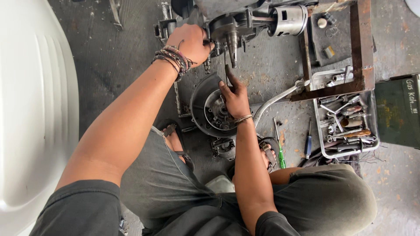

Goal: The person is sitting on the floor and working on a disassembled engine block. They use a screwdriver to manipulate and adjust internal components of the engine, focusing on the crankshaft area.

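From the head camera, your left hand (192,42) is clenched on the greasy grey metal engine block (232,24). Just below the block, your right hand (234,98) lies half-open, fingertips on the round dark steel flywheel cover (205,107). It looks heavy, stiff and oily, so grip its rim.

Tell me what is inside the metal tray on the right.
The metal tray holds a jumble of wrenches, other steel tools and a wooden-handled tool. Its upper end is covered by the rusty frame, so anything there is hidden.
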